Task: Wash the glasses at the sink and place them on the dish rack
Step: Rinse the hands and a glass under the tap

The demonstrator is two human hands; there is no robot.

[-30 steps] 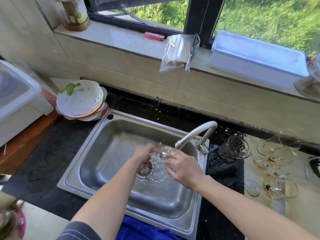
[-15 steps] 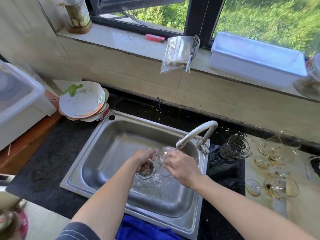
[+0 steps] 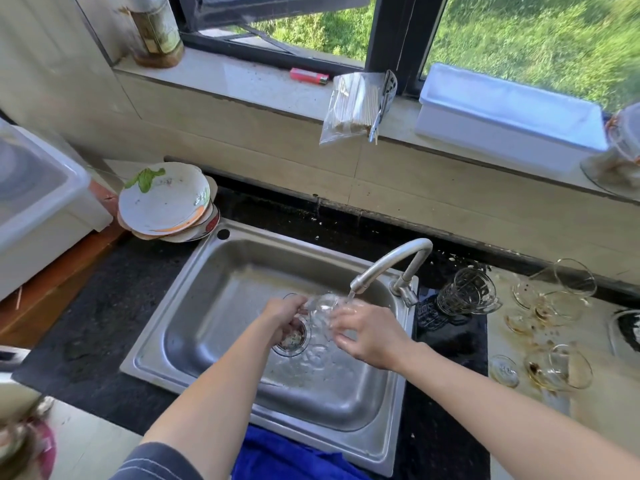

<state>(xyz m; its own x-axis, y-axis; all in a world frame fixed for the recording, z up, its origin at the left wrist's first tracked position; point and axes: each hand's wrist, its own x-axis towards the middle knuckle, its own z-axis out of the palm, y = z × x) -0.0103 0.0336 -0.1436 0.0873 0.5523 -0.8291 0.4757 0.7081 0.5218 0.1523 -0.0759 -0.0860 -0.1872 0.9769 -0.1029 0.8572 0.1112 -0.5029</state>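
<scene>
Glass [image 3: 323, 306] sits between my hands, under the tap [image 3: 391, 258] stream, over the sink [image 3: 214, 299] drain. Left hand [image 3: 285, 315] grips its left end, right hand [image 3: 369, 336] pinches the right. Axis looks hand-to-hand, though I'm unsure. Dirty glasses [image 3: 557, 370] lie beyond my right hand.

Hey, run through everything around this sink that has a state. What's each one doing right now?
faucet, running
glass, held under the faucet
left hand, grips the glass
right hand, holds the glass
window pane, open
plates, stacked, dirty
counter glasses, stained, unwashed
drain strainer, holds scraps
</scene>
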